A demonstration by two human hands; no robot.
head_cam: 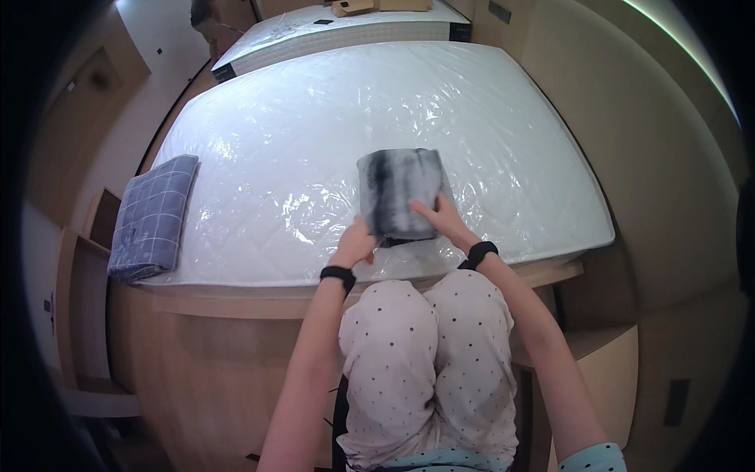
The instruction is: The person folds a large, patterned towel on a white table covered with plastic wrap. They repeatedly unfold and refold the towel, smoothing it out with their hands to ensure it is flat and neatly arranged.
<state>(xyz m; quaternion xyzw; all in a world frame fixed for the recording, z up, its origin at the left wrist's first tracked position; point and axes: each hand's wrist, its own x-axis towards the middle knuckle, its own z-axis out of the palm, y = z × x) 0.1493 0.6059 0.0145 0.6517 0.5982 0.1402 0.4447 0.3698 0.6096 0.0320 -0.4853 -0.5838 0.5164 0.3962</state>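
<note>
A folded grey-and-black streaked cloth [401,189] lies in front of my knees on the plastic-wrapped white mattress [283,130]. My left hand [355,241] grips its near left corner, with the fingers partly hidden. On the cloth's right side rests my right hand [441,218], its thumb on top and the other fingers around the edge, mostly out of sight. A dark strip shows under the cloth's near edge. Both wrists wear black bands.
A folded blue-grey checked quilt [154,218] sits at the mattress's left edge. Behind stands a second wrapped mattress [354,38] with cardboard [353,7] on it. A person [209,23] is at the far left. A wooden wall [601,130] bounds the right side.
</note>
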